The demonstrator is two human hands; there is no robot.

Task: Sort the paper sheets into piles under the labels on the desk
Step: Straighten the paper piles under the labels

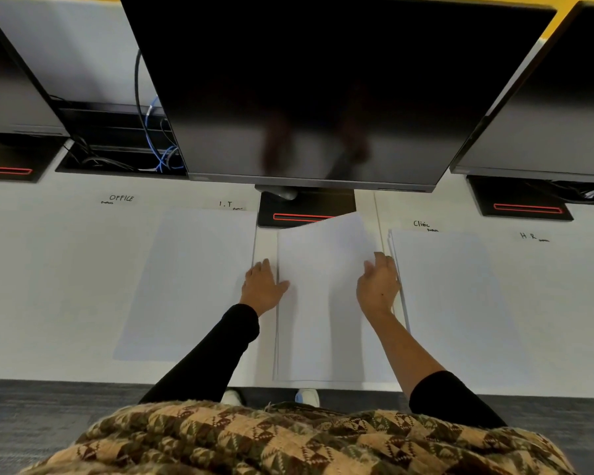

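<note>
A stack of white paper sheets lies in the middle of the white desk, right in front of me. My left hand rests flat on the stack's left edge. My right hand pinches the right edge of the top sheet, whose far end is lifted and curled. One pile lies under the handwritten label "I.T". Another pile lies under the label "Clinic". The labels "OFFICE" and "H.R" have bare desk below them.
A large dark monitor hangs over the desk's back, its black base just behind the middle stack. Two more monitors flank it. Cables sit in a tray at the back left. The desk's front edge runs near my body.
</note>
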